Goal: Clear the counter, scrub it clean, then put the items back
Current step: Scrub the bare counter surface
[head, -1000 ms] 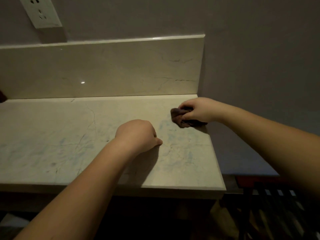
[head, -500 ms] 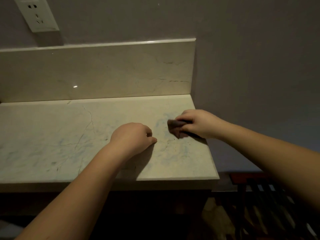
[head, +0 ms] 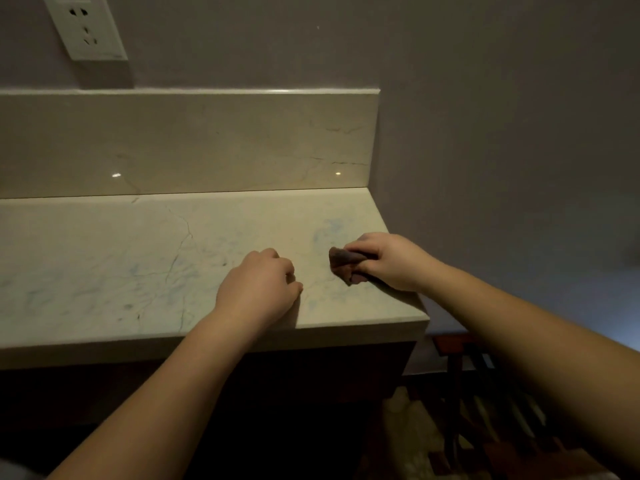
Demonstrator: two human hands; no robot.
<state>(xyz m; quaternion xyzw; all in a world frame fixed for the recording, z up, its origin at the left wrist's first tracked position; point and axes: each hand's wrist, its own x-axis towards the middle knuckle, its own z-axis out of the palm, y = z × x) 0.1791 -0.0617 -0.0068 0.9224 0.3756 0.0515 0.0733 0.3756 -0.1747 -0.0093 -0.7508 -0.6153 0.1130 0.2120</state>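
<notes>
The brown cloth (head: 346, 265) is gripped by the right hand (head: 388, 259), now dragged nearer the tabletop (head: 104, 258) front edge at right of centre; the left hand (head: 258, 287) is kept fisted, empty

Dim room; grey wall (head: 485, 98) w/ white socket (head: 88, 27) top left; dark wooden rack (head: 485, 393) btm right.

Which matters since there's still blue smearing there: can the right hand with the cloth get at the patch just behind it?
Probably yes. The right hand grips the cloth on the counter, and nothing lies between it and the blue smear.
</notes>
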